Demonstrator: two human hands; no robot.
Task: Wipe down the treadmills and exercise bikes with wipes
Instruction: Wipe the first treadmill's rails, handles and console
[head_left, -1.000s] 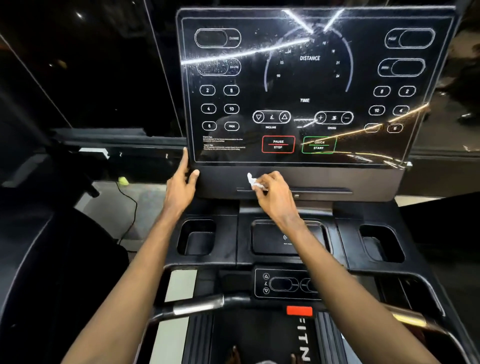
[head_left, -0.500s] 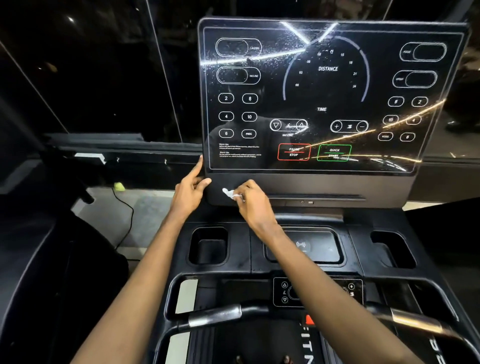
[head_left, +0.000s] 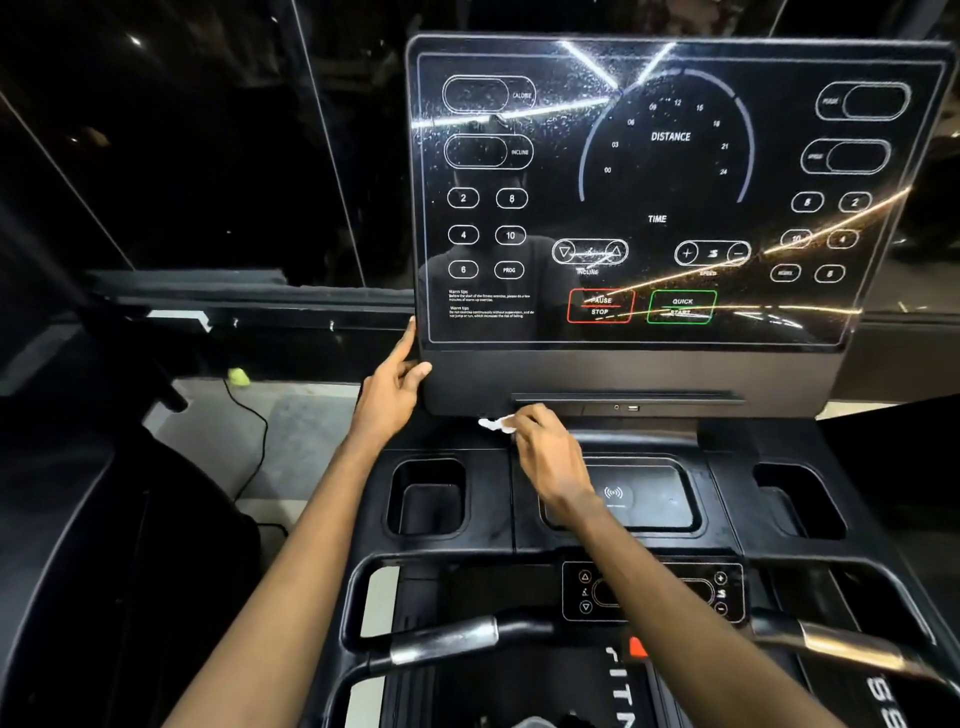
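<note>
The left hand (head_left: 395, 387) clasps the console (head_left: 675, 364) at its lower left corner, thumb on the front, fingers along the side edge. It's bracing the panel, I'd say, so it won't rock under the rubbing. The right hand (head_left: 550, 452) bunches its fingertips, pinching the small white wipe (head_left: 493, 424) at the console's bottom edge, left of the slot (head_left: 623, 399). The cup holder (head_left: 428, 496) below probably comes next.

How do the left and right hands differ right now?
The left hand holds the console by its left edge only; the right hand pinches a white wipe at its bottom edge. The left hand sits higher than the right. Both are near the console's lower-left corner.
</note>
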